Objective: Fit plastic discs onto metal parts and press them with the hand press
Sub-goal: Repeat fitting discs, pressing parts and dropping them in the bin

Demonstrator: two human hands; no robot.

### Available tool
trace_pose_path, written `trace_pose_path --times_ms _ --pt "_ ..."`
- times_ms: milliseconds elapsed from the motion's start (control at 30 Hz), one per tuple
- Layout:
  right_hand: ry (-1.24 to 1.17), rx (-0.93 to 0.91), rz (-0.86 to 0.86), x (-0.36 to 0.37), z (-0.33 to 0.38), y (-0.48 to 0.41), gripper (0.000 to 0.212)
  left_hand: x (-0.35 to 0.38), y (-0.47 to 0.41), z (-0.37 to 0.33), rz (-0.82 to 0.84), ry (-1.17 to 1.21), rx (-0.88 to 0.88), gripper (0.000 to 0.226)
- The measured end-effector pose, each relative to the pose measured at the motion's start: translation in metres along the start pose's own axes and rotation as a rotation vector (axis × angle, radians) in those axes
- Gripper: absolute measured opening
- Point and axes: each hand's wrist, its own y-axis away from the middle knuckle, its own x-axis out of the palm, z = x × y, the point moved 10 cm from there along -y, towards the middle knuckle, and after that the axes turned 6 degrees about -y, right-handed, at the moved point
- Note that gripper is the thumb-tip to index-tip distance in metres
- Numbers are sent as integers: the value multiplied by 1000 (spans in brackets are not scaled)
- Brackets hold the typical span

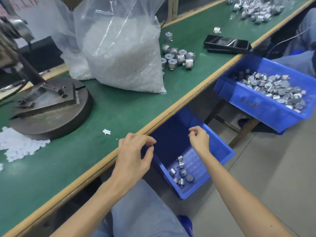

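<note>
Empty hands at the near bin, discs and press off to the left

The left hand (135, 154) hovers at the near edge of the counter (119, 117) and the right hand (199, 139) over the blue bin (172, 134) of metal parts (181, 173), both loosely curled and holding nothing. Loose plastic discs (20, 147) lie leftward along that edge, nearer the left hand. The hand press (49, 103) stands just behind them, and a farther cluster (177, 58) lies ahead.

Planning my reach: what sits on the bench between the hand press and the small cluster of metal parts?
A big clear bag of white plastic discs, seen in the head view.
</note>
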Motion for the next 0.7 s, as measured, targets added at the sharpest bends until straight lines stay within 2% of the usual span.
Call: trace_pose_path --times_ms 133,233,400,567,633,700 --pt "-249 -176 -327 -34 100 18 20 -41 -6 21 -98 -26 -47 20" --pt "-335 -358 -375 -29 171 41 18 -70 -2 39 -142 -42 -92 18" --pt "-305 -639 -66 47 261 88 17 -119 12 68 -228 -46 -144 19" --pt "-365 -792 264 135 329 157 17 -188 36 108 -321 -200 -271 17" --pt "-365 -875 372 165 358 195 17 -218 49 134 -271 -352 -407 20" --pt "-354 -967 477 193 385 236 16 -249 68 165 -149 -501 -571 34"
